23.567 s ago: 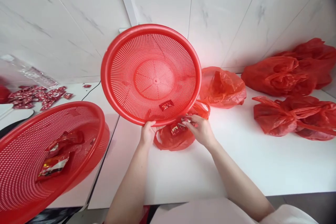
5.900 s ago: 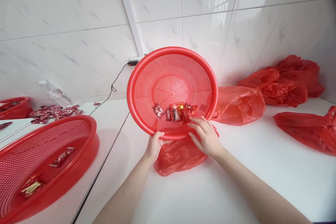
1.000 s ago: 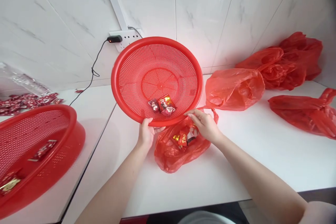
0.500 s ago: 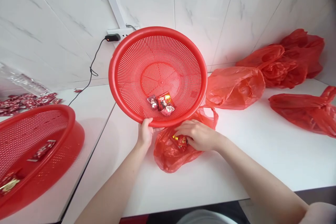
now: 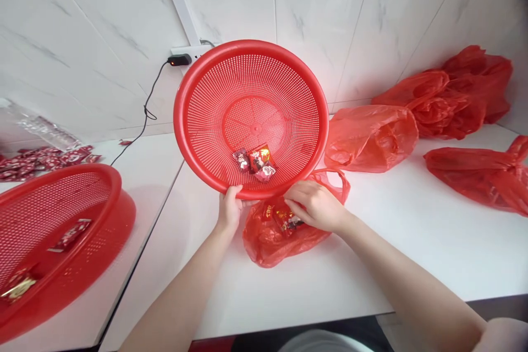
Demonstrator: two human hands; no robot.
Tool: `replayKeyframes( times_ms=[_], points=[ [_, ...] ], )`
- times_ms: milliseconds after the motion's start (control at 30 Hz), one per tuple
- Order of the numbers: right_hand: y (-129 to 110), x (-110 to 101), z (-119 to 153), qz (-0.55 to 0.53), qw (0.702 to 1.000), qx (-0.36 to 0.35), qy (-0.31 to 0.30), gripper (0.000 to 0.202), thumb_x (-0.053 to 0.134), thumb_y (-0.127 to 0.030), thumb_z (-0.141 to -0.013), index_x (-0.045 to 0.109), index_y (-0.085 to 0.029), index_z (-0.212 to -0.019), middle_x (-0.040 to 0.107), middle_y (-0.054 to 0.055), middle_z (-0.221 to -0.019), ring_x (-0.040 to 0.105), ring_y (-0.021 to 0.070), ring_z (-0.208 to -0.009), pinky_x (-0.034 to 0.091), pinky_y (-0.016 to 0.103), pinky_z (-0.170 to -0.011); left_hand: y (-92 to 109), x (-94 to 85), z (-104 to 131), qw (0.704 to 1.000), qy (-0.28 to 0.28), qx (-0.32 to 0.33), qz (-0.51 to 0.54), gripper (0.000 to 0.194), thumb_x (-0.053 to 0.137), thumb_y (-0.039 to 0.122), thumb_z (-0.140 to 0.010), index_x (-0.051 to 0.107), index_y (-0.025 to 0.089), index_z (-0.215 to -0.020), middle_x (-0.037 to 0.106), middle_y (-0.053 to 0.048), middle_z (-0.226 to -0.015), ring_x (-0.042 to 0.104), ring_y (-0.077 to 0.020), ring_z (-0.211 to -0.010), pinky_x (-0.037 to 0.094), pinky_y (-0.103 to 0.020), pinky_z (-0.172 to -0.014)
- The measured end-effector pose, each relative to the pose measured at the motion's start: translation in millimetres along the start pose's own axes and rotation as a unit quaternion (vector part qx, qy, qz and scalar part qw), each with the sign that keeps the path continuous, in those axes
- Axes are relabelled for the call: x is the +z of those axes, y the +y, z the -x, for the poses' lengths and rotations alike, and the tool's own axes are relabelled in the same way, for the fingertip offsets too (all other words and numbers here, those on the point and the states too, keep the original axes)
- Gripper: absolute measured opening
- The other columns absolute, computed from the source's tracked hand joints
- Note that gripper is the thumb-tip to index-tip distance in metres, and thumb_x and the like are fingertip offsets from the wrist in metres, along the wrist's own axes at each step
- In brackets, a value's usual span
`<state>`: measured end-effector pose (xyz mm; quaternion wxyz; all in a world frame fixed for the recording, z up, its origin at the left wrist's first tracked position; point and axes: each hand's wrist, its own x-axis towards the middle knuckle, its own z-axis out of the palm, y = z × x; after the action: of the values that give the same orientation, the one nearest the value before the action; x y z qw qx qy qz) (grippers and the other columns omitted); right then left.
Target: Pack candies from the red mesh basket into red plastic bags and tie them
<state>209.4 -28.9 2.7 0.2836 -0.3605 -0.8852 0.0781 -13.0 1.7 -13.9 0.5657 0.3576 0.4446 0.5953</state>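
Note:
My left hand [image 5: 231, 210] grips the near rim of a red mesh basket [image 5: 206, 85], which is tilted toward me. A few small wrapped packets [image 5: 260, 159] lie low inside it. Below the basket, an open red plastic bag [image 5: 268, 246] rests on the white table with shiny packets [image 5: 284, 217] in its mouth. My right hand [image 5: 315, 204] is at the bag's opening, fingers curled together beside the packets; what they hold, if anything, is hidden.
Another red basket [image 5: 111, 220] with packets stands at the left, a heap of red packets [image 5: 49, 159] behind it. Red bags [image 5: 371, 137] lie along the wall and at the right [image 5: 474, 173]. A black cable [image 5: 146, 104] runs from the wall socket.
My right hand has shifted slightly right and up over the bag, showing more of the packets in it. The bag's handle has moved right. My left hand still holds the basket.

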Motion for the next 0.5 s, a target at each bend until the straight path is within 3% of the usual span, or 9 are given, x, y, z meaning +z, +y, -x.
replayKeyframes(
  times_ms=[133, 267, 367, 433, 500],
  points=[
    [-5, 3, -1, 0.015, 0.996, 0.023, 0.080, 0.027, 0.041, -0.026, -0.097, 0.059, -0.016, -0.114, 0.062, 0.012, -0.122, 0.056, 0.0211, -0.111, 0.045, 0.038, -0.097, 2, 7.1, 10, 1.000, -0.017, -0.020, -0.009, 0.036, 0.063, 0.028, -0.068, 0.060, 0.014, -0.102, 0.070, -0.009, -0.098, 0.069, -0.0269, -0.084, 0.058, -0.038, -0.066],
    [-6, 3, -1, 0.072, 0.994, 0.065, 0.045, 0.061, 0.047, -0.051, -0.092, 0.039, -0.015, -0.141, 0.046, 0.018, -0.142, 0.042, 0.0321, -0.131, 0.035, 0.056, -0.106, 0, 13.0, 21, 0.996, -0.051, -0.056, -0.040, 0.037, 0.065, 0.029, -0.068, 0.061, 0.014, -0.102, 0.070, -0.009, -0.096, 0.069, -0.0283, -0.082, 0.058, -0.036, -0.061],
    [-5, 3, 1, 0.024, 0.998, 0.050, -0.008, 0.070, 0.055, -0.056, -0.086, 0.040, -0.015, -0.141, 0.054, 0.019, -0.132, 0.050, 0.0332, -0.123, 0.042, 0.055, -0.101, -1, 13.9, 24, 0.995, -0.065, -0.063, -0.045, 0.034, 0.065, 0.029, -0.070, 0.062, 0.014, -0.100, 0.071, -0.009, -0.095, 0.069, -0.0287, -0.082, 0.058, -0.037, -0.059],
    [-5, 4, 3, -0.079, 0.995, 0.062, -0.017, 0.057, 0.057, -0.045, -0.088, 0.046, -0.019, -0.137, 0.061, 0.015, -0.121, 0.060, 0.0271, -0.110, 0.051, 0.046, -0.093, 0, 13.1, 22, 0.996, -0.052, -0.058, -0.032, 0.034, 0.063, 0.028, -0.069, 0.062, 0.014, -0.100, 0.071, -0.009, -0.095, 0.069, -0.0285, -0.081, 0.058, -0.037, -0.060],
    [-6, 5, 3, -0.217, 0.969, 0.121, -0.003, 0.044, 0.055, -0.039, -0.090, 0.053, -0.022, -0.131, 0.065, 0.010, -0.111, 0.066, 0.0216, -0.095, 0.058, 0.039, -0.082, 3, 11.0, 17, 0.998, -0.034, -0.044, -0.026, 0.037, 0.062, 0.028, -0.068, 0.062, 0.015, -0.103, 0.071, -0.008, -0.094, 0.069, -0.0282, -0.081, 0.058, -0.037, -0.060]
  ],
)
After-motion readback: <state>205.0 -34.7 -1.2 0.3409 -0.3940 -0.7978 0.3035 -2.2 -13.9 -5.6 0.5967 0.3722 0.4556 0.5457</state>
